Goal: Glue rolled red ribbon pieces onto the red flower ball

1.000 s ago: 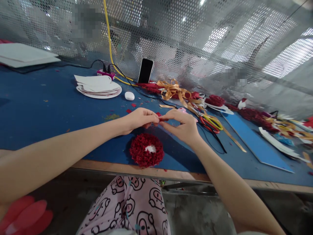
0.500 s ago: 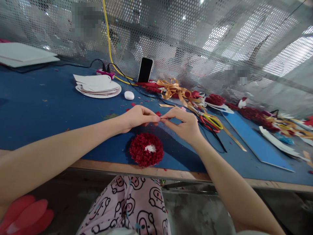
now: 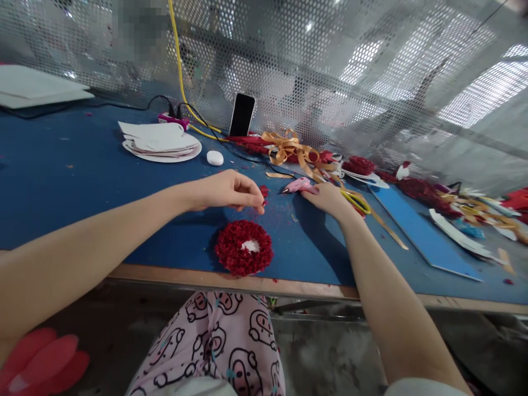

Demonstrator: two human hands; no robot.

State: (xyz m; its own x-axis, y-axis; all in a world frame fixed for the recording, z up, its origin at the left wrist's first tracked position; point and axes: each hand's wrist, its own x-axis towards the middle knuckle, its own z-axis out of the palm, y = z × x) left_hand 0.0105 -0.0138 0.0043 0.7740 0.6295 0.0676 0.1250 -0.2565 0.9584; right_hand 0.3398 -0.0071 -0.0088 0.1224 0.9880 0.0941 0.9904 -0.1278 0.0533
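Note:
A round dark-red ruffled flower disc [image 3: 244,247] with a white centre lies near the front edge of the blue table [image 3: 61,181]. Just above it my left hand [image 3: 226,190] hovers with the fingertips pinched together on a small red piece that is too small to name. My right hand [image 3: 330,197] has reached farther back and rests on a pink glue gun [image 3: 297,186] lying on the table, fingers curled over its handle. A few red scraps [image 3: 264,191] lie between my hands.
Yellow-handled scissors [image 3: 355,201], gold ribbon [image 3: 291,148] and red trimmings crowd the back right. A stack of white paper plates [image 3: 159,144], a white oval object [image 3: 215,158], a propped phone [image 3: 241,114] and cables sit behind. A blue sheet [image 3: 416,234] lies right. Perforated metal screen behind.
My hands were pinched together over the flower; now the right hand has pulled away to the right and back onto the pink glue gun. The left hand stays, still pinching.

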